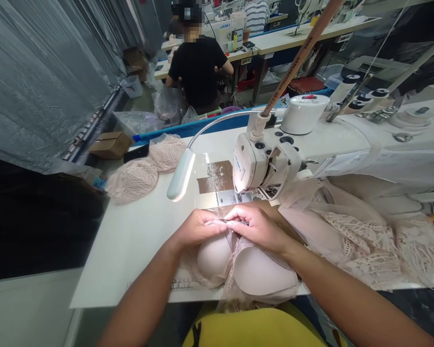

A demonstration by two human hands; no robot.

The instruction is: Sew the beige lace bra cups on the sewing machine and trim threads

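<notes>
A pale pink bra (pixel 264 272) with two moulded cups lies at the table's front edge, its sheer fabric hanging slightly over. My left hand (pixel 198 226) pinches the bra's upper middle part between thumb and fingers. Close against it, my right hand (pixel 255 226) grips the same part, the two thumbs nearly meeting. A small dark strip shows between the fingertips; I cannot make out what it is. Just beyond my hands stands the head of a white sewing machine (pixel 251 161), its needle area lit. The fabric in my fingers is partly hidden.
A bendable lamp (pixel 181 176) arches over the white table (pixel 130 246). Lace cups (pixel 133 180) lie at the back left, and more lace pieces (pixel 365 236) are heaped at right. Thread cones (pixel 349 86) stand behind the machine. Farther off, a person in black (pixel 197 72) sits at another table.
</notes>
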